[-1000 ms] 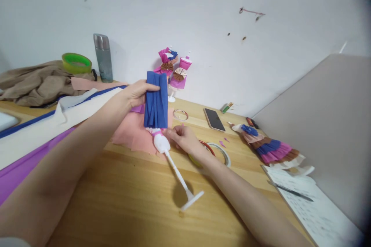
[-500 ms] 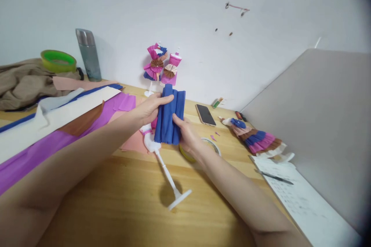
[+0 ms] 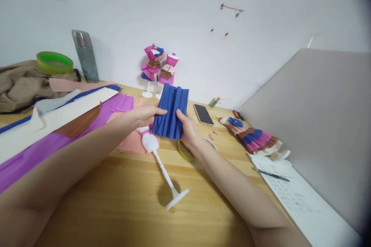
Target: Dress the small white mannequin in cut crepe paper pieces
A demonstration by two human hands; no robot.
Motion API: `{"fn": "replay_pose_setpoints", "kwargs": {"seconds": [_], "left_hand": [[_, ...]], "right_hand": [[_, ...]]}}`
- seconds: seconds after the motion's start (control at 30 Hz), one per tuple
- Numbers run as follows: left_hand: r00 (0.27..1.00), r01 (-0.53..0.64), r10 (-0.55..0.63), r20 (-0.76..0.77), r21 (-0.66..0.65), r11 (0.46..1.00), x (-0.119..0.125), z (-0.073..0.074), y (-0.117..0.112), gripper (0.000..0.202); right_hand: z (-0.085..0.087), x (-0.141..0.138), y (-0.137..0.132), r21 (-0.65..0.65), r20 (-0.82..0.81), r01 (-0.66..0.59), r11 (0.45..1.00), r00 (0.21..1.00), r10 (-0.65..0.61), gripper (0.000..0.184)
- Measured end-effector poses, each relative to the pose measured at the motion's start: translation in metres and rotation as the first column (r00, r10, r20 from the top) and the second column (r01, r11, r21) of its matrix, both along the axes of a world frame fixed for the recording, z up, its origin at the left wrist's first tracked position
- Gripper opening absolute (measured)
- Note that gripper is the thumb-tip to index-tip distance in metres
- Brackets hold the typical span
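Between my hands is a piece of blue pleated crepe paper, its folds running up and down. My left hand pinches its left edge, thumb on the front. My right hand grips the right edge the same way, the fingers of both hands mostly hidden behind it. Below the paper a small white mannequin stand lies tipped on the table; its upper part, with some pink on it, is partly covered by the paper. A roll of tape lies partly hidden behind my right hand and forearm.
Crepe paper strips lie at left, near a green tape roll on brown cloth and a bottle. Two dressed mannequins stand by the wall. At right are a phone, a layered dress and a paper sheet with a pen.
My left hand has slid lower along the blue paper's edge, and the paper is spread wider between both hands. The view has shifted slightly.
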State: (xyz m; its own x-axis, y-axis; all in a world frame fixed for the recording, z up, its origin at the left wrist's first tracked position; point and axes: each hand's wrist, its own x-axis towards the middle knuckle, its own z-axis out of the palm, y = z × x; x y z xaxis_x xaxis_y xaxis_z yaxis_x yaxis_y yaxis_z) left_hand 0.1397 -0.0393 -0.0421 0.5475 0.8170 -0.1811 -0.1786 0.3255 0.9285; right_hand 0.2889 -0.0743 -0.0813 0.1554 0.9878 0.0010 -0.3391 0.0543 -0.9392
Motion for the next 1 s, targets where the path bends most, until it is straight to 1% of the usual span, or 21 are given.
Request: {"fn": "replay_pose_setpoints", "kwargs": {"seconds": [0.1,0.23,0.33,0.4,0.5,0.6,0.7,0.77,0.87,0.93,1.0], "left_hand": [[1.000,-0.013,0.013,-0.020,0.018,1.000,0.000,-0.002,0.003,0.028],[0.999,-0.026,0.028,-0.035,0.059,0.998,0.001,-0.004,0.002,0.034],[0.999,-0.019,0.022,-0.038,0.081,0.996,0.002,-0.004,0.002,0.039],[0.999,-0.022,0.026,-0.045,0.089,0.996,0.002,-0.003,0.002,0.042],[0.999,-0.027,0.030,-0.044,0.085,0.996,0.001,-0.002,0.002,0.043],[0.999,-0.033,0.035,-0.028,0.073,0.997,0.000,-0.001,0.004,0.034],[0.998,-0.058,0.059,-0.012,0.062,0.996,-0.002,-0.002,0.006,0.025],[0.998,-0.056,0.056,0.005,0.058,0.997,-0.002,-0.004,0.005,0.019],[1.000,-0.005,0.003,0.030,0.066,0.998,0.002,-0.008,-0.001,0.016],[0.999,0.019,-0.022,0.040,0.064,0.998,0.007,-0.010,-0.006,0.019],[0.998,0.005,-0.007,0.055,0.036,0.999,0.011,-0.010,-0.011,0.019]], "right_hand": [[-0.001,0.003,0.003,0.027,-0.013,0.029,0.999,0.999,-0.029,0.025],[0.001,0.001,0.000,0.129,0.043,-0.050,0.990,0.998,0.044,0.040],[0.000,0.000,-0.001,0.176,0.096,-0.071,0.982,0.994,0.055,0.043],[-0.002,0.001,0.001,0.157,0.089,-0.053,0.986,0.995,0.040,0.038],[-0.005,0.005,0.007,0.081,0.040,-0.023,0.996,0.999,0.020,0.027],[-0.006,0.009,0.013,0.030,-0.004,0.009,0.999,1.000,-0.009,0.022],[-0.005,0.011,0.015,0.019,-0.014,0.035,0.999,0.999,-0.035,0.020],[-0.003,0.011,0.013,0.023,-0.006,0.030,0.999,1.000,-0.030,0.019],[-0.001,0.007,0.007,0.059,0.076,-0.008,0.998,0.997,0.003,0.015],[0.001,0.004,0.001,0.126,0.218,-0.043,0.991,0.976,0.014,0.012],[0.003,0.001,-0.004,0.218,0.385,-0.091,0.972,0.923,0.000,0.011]]}}
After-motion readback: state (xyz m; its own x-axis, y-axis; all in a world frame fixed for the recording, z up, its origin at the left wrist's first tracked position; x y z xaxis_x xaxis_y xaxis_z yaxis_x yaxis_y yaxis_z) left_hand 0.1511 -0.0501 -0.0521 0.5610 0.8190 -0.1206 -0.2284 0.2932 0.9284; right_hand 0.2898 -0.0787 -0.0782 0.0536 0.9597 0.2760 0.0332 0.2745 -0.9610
